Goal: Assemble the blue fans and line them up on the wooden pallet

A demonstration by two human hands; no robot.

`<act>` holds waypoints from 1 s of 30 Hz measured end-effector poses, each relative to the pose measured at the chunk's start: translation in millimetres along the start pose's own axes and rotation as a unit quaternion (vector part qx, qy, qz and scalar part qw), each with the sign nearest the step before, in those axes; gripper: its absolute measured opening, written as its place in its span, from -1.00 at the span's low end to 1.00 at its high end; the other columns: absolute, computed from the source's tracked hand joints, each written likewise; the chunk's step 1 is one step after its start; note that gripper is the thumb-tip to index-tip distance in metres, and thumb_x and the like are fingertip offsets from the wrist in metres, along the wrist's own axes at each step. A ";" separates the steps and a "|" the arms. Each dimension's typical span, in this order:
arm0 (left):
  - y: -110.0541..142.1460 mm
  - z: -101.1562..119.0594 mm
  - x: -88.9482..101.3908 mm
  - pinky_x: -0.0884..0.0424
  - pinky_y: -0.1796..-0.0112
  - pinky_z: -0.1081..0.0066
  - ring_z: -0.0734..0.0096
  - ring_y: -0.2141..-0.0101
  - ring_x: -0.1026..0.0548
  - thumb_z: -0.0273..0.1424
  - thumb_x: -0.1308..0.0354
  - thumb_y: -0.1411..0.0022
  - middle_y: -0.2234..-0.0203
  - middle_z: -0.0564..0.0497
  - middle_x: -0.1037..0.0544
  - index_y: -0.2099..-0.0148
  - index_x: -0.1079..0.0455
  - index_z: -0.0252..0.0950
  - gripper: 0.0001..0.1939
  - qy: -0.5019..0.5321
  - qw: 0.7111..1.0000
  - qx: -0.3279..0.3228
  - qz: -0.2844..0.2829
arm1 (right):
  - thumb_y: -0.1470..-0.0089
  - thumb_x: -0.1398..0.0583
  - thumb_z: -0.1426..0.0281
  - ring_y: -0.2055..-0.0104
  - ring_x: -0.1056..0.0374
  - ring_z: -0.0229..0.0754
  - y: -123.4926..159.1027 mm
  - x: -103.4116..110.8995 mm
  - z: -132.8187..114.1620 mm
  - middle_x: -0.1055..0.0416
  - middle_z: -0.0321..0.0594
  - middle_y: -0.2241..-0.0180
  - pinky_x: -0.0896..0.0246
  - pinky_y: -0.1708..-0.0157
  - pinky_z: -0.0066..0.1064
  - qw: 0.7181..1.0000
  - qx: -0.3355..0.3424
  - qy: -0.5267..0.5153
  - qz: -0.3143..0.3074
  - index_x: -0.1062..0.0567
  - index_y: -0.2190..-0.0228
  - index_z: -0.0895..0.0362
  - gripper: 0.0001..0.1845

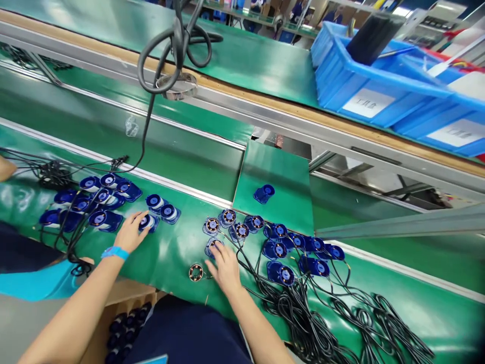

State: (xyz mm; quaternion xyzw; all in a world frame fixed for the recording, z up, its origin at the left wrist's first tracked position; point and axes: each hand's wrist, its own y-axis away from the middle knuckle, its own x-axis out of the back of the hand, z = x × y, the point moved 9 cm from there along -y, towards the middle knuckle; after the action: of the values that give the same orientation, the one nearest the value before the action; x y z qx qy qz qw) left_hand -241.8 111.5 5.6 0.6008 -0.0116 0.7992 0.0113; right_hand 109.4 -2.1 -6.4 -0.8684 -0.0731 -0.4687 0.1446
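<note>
My left hand (131, 232) is closed round the near edge of a blue plastic housing (149, 223), thumb and fingers on either side of it. Two more blue housings with white bands (162, 206) lie just beyond. My right hand (226, 268) has its fingers spread, the tips resting over a blue housing (212, 247) and partly hiding it. Left of that hand, a loose ring with copper windings (196, 273) lies flat on the green bench. Beyond the fingers are several blue housings (229, 217) with copper-wound rings inside.
Blue housings (105, 197) cluster at left beside black cables. More wired housings (286, 275) and coiled cables (314, 323) spread to the right. One housing (264, 193) sits on a green board (280, 167). Blue bins (379, 86) and a hanging cable (176, 50) occupy the upper shelf.
</note>
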 end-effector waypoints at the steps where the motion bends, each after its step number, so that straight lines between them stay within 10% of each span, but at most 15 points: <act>1: 6.2 0.3 -4.3 -0.32 -0.15 0.12 0.06 -0.07 -0.40 -0.10 -0.04 -0.27 -0.08 -0.19 -0.40 -0.27 -0.29 -0.22 -0.41 0.006 1.000 -0.003 -0.005 | -0.19 -0.27 0.15 -0.14 -0.35 0.09 6.7 -4.9 -11.9 -0.40 0.01 -0.15 -0.30 -0.14 -0.02 0.999 0.019 -0.014 -0.022 -0.44 -0.12 0.12 -0.47; 4: 39.2 23.5 -16.8 -0.36 -0.11 0.11 0.06 -0.01 -0.42 -0.01 -0.12 -0.23 0.01 -0.14 -0.44 -0.24 -0.34 -0.15 -0.40 0.033 0.999 -0.025 -0.027 | -0.02 -0.36 0.02 -0.10 -0.38 0.11 25.5 -32.9 -37.9 -0.39 0.03 -0.16 -0.36 -0.09 -0.03 0.993 0.028 -0.041 -0.103 -0.35 -0.20 0.13 -0.18; 7: 77.5 69.7 -34.9 -0.37 -0.11 0.10 0.09 -0.03 -0.40 -0.04 -0.19 -0.22 -0.02 -0.11 -0.46 -0.25 -0.34 -0.08 -0.41 0.103 0.988 -0.078 -0.089 | -0.07 -0.37 0.21 -0.03 -0.45 0.02 30.8 -49.6 -39.5 -0.46 -0.03 -0.07 -0.45 -0.01 -0.15 0.989 -0.018 -0.054 -0.135 -0.38 -0.16 0.14 -0.33; 14: 112.4 148.7 -79.1 -0.45 -0.06 0.09 0.11 -0.01 -0.45 -0.28 -0.33 -0.12 0.01 -0.06 -0.50 -0.44 0.03 -0.04 -0.08 0.237 0.958 -0.078 -0.140 | -0.26 -0.22 0.19 -0.06 -0.45 -0.10 26.9 25.2 -34.4 -0.46 -0.03 -0.08 -0.41 -0.06 -0.30 0.986 -0.035 -0.160 0.018 -0.41 -0.09 0.12 -0.56; 18: 112.9 184.3 -97.0 -0.42 -0.11 0.08 0.13 -0.02 -0.46 -0.47 -0.29 -0.10 0.02 -0.06 -0.53 -0.46 0.14 -0.10 0.00 0.281 0.943 -0.103 -0.145 | -0.20 -0.27 0.18 0.06 -0.49 -0.07 20.3 29.5 -41.5 -0.50 -0.05 -0.01 -0.46 0.05 -0.28 0.994 -0.044 -0.103 0.001 -0.45 -0.01 0.12 -0.59; 23: 114.7 202.4 -106.5 -0.44 -0.09 0.05 0.15 0.00 -0.47 -0.63 -0.22 -0.01 0.01 -0.06 -0.52 -0.47 0.20 -0.10 0.08 0.282 0.942 -0.110 -0.147 | -0.09 -0.37 0.21 0.07 -0.43 0.03 15.3 8.1 -29.1 -0.53 -0.11 0.15 -0.49 0.21 -0.22 0.987 -0.122 0.034 -0.100 -0.41 -0.09 0.07 -0.44; 30: 128.1 184.6 -108.7 -0.54 -0.02 0.13 0.13 -0.13 -0.40 -0.61 -0.31 0.00 -0.20 -0.09 -0.31 -0.46 0.22 0.08 0.14 0.294 0.936 -0.113 -0.157 | -0.06 -0.37 0.16 -0.08 -0.36 0.10 18.6 -14.2 -25.5 -0.43 -0.01 -0.09 -0.39 -0.05 -0.05 0.994 -0.065 0.017 -0.086 -0.44 -0.06 0.12 -0.42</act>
State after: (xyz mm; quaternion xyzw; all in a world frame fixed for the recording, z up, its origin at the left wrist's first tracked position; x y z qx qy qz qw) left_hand -38.5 -23.0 -48.1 0.3284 -0.0033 0.9215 0.2073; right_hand 86.3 -27.8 -8.4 -0.8581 -0.1145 -0.4982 0.0479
